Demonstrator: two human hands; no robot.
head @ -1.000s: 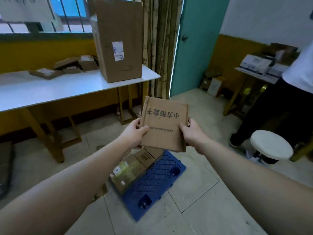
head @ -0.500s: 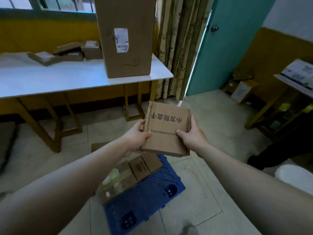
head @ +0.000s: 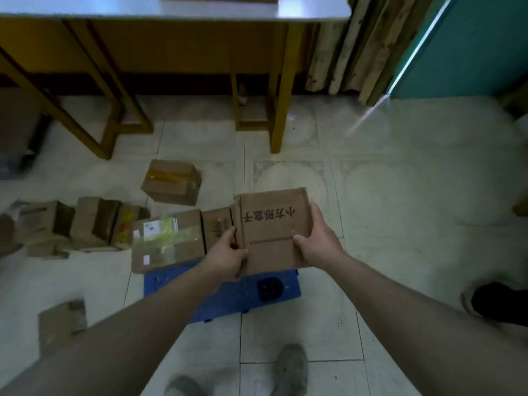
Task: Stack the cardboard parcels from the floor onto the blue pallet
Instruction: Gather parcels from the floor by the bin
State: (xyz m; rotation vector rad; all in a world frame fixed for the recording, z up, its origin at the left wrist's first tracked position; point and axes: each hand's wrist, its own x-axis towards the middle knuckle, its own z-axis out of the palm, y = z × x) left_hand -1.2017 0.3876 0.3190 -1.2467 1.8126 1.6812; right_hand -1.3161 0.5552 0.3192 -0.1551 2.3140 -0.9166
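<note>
A flat parcel [head: 273, 230] is held between both hands above the far right part of the pallet [head: 228, 298]. The left hand [head: 228, 257] is clenched on its near left edge, thumb on top, and the right hand [head: 320, 238] is clenched on its right edge. The broad printed face is turned up toward the camera, and the print is seen upside down, with its top toward the person. The long axis of the parcel runs away from the person, toward the counter [head: 171, 8], and the far end is tilted a little upward. Whether the underside touches the pallet cannot be told.

On the left part of the pallet two boxes are already placed: a taped box [head: 168, 241] with a yellow label, and a small box [head: 215, 228] just beside the held parcel. More boxes [head: 94, 224] lie on the floor [head: 400, 195] to the left, and one box [head: 171, 182] lies farther, near the counter legs. Two shoes [head: 291, 370] are seen at the bottom edge.
</note>
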